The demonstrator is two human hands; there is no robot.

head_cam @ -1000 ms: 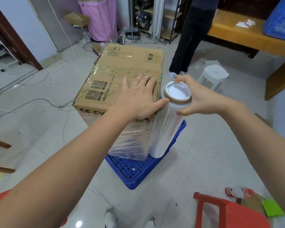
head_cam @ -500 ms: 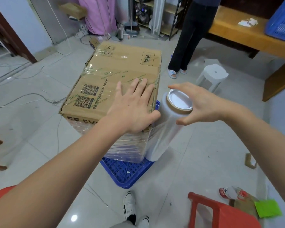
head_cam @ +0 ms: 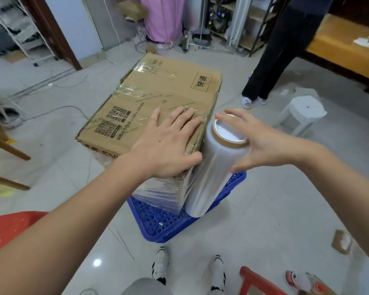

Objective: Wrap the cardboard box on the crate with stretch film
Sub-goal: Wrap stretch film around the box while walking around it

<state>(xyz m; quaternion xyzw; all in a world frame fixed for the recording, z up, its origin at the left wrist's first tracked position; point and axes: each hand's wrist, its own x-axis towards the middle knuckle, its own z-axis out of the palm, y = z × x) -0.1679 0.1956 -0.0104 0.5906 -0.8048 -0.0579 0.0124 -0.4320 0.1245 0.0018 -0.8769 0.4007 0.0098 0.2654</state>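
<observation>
The left hand (head_cam: 168, 145) lies flat and open, fingers spread, palm down on the near right part of the cardboard box (head_cam: 158, 103) top. The right hand (head_cam: 256, 141) is cupped around the top end of the stretch film roll (head_cam: 209, 177), thumb low on the roll's side and fingers curled over the brown core rim, gripping it. The roll stands slightly tilted, touching the box's near right corner, and clear film runs from it across the box's near side, where layers are already gathered.

The box sits on a blue crate (head_cam: 170, 222) on the tiled floor (head_cam: 264, 209). Printed on the box top: two QR codes, a line ending "320 x 230mm", green tape lettering reading "SEAL", and a framed stamp of two Chinese characters near the far right corner. Black letters on the near face begin "SE EV", partly hidden.

The crate's near corner juts out past the box. A red chair (head_cam: 256, 282) stands near right, a white stool (head_cam: 300, 113) far right, and another person's legs (head_cam: 273, 67) beyond the box. Cables (head_cam: 58, 109) trail over the floor to the left; the floor just right of the crate is open
</observation>
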